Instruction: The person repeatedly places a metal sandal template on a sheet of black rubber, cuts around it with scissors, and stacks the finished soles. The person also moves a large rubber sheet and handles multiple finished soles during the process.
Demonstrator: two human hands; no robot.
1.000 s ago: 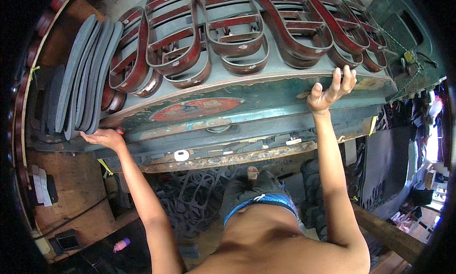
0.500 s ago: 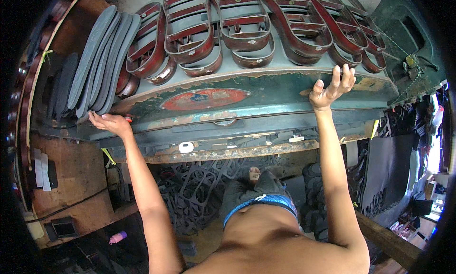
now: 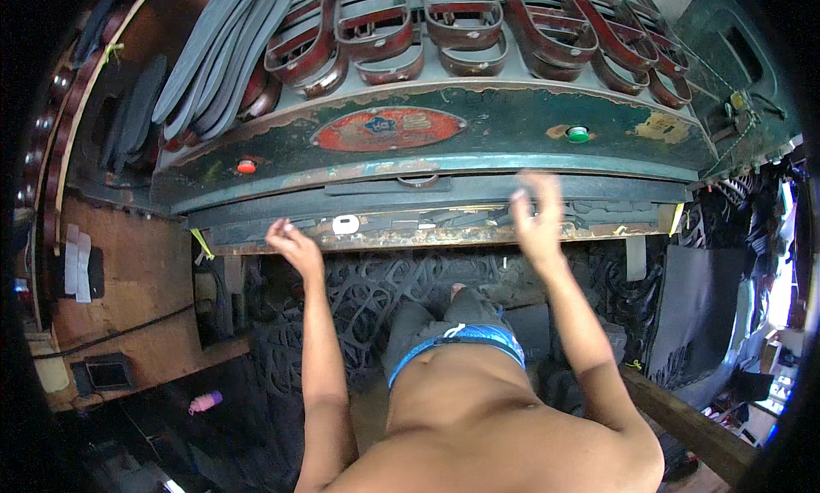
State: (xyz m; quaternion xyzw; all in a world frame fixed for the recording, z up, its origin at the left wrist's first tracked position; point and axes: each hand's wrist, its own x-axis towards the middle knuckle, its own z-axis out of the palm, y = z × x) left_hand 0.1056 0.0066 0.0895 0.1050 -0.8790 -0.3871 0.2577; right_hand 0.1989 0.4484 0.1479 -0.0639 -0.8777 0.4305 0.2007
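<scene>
My left hand (image 3: 296,248) hovers over the near ledge at the left, empty, its fingers loosely bent and apart. Right of centre, my right hand (image 3: 540,220) is raised over the ledge; motion blurs its fingers, but they look spread with nothing in them. Ahead of both stands the green front panel (image 3: 512,121) of a machine, with a red button (image 3: 246,166) on its left and a green button (image 3: 579,134) on its right. Beneath the panel lies a dark sheet (image 3: 376,188). A small white rounded case (image 3: 345,225) sits on the scrap-strewn ledge (image 3: 478,234).
Several dark red sole-shaped cutting dies (image 3: 376,40) line the machine top. Grey sole-shaped pieces (image 3: 205,57) are stacked at the far left. Cut-out sheet scraps (image 3: 359,301) heap below the ledge. A wooden board (image 3: 128,279) stands at left, and a pink bottle (image 3: 205,402) lies lower left.
Both hands have drawn back from the machine's front panel toward me, the left also moving right. The red and green buttons now show fully. My view has shifted slightly.
</scene>
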